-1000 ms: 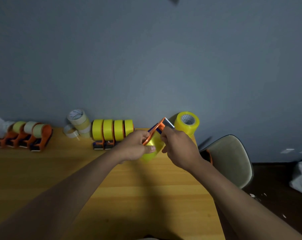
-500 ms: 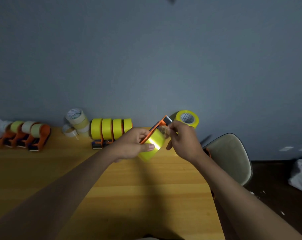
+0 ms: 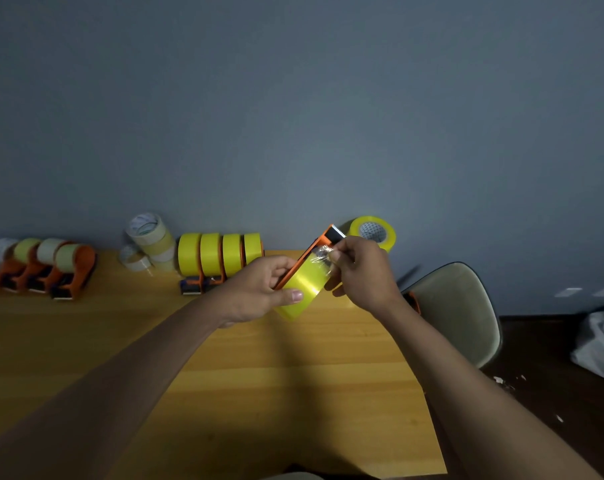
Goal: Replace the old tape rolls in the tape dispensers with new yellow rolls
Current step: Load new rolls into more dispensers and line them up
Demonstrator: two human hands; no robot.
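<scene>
Left hand grips an orange tape dispenser loaded with a yellow roll, held above the wooden table near its far edge; right hand pinches the crinkled loose tape end just below the dispenser's toothed blade. Along the far edge: three orange dispensers with pale rolls at the left corner, a heap of pale rolls, four dispensers with yellow rolls, and a spare yellow roll at the right corner. A pale chair stands off the right edge.
</scene>
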